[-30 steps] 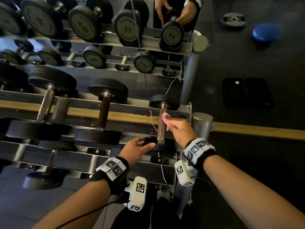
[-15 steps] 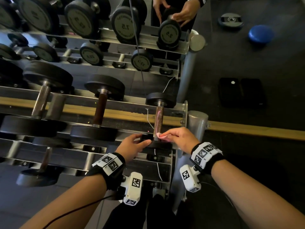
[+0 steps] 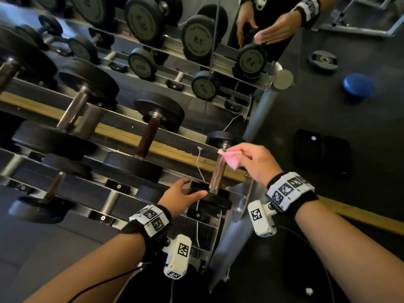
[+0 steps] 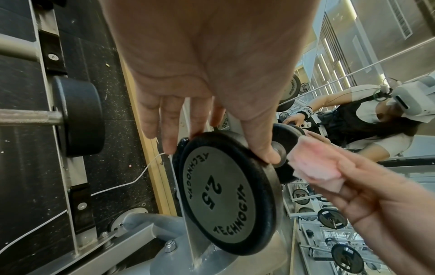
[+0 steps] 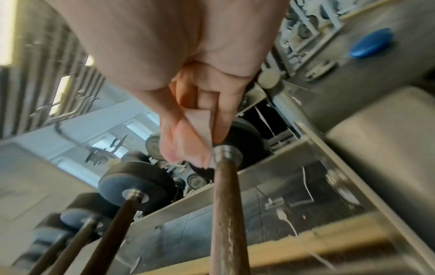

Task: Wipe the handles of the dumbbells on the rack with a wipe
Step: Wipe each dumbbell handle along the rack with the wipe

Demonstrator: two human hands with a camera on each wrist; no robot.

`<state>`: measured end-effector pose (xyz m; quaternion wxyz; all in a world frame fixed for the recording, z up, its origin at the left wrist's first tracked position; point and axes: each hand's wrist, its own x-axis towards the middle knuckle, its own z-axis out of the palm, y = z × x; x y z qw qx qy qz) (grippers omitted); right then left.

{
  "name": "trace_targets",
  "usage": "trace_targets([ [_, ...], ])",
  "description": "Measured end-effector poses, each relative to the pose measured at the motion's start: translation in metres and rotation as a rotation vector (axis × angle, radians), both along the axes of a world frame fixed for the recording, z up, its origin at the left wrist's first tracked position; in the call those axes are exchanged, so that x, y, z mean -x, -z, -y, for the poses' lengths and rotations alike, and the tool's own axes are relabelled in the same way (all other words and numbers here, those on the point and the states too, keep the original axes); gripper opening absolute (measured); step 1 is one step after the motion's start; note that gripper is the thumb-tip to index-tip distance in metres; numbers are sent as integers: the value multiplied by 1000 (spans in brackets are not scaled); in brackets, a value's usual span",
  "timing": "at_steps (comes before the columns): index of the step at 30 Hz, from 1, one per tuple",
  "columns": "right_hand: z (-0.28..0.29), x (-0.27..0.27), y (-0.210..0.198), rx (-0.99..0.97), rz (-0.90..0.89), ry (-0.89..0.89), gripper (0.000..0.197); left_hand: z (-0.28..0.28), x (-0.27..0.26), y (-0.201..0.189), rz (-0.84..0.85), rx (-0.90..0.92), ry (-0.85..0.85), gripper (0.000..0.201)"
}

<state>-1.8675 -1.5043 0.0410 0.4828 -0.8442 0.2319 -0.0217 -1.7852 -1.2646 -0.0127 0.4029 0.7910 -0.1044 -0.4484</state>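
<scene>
A small dumbbell with a brown handle lies at the right end of the rack's top tier. My left hand grips its near plate, marked 2.5, thumb on one side of the rim and fingers on the other. With thumb and fingers my right hand pinches a folded pink wipe, which touches the handle's far end by the steel collar. The wipe also shows between the fingers in the right wrist view. The far plate sits just beyond.
Larger dumbbells fill the rack to the left, and a lower tier holds more. A mirror behind repeats the rack and my hands. A white cord hangs by the handle. Right of the grey rack post, the floor holds a blue disc, a weight plate and black pads.
My right hand slid the wipe down to the near end of the handle, then back up to its far end. My left hand stayed on the near plate.
</scene>
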Motion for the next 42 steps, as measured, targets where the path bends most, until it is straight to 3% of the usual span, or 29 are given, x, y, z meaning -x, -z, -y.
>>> trace_targets([
  [3,0,-18,-12,218,78,-99,24,-1,1,-3,14,4,1,79],
  [7,-6,-20,0,477,5,-314,34,-2,3,-3,8,0,-28,79],
  [13,-7,-9,28,586,-9,-268,36,-1,3,-5,-52,-7,-62,81],
  [21,-1,-10,42,403,-141,-268,43,-1,6,-11,-39,-9,-42,76],
  [26,-9,-9,46,305,-131,-162,34,-1,7,-14,-28,-4,-44,71],
  [28,-19,-2,47,257,-134,-200,32,-1,8,-15,-30,-4,-46,72],
  [34,-27,-1,41,-58,-200,-274,29,0,8,-17,-31,-12,-36,73],
  [42,-4,-23,25,96,-81,-137,29,-1,8,-13,-39,-22,-45,77],
])
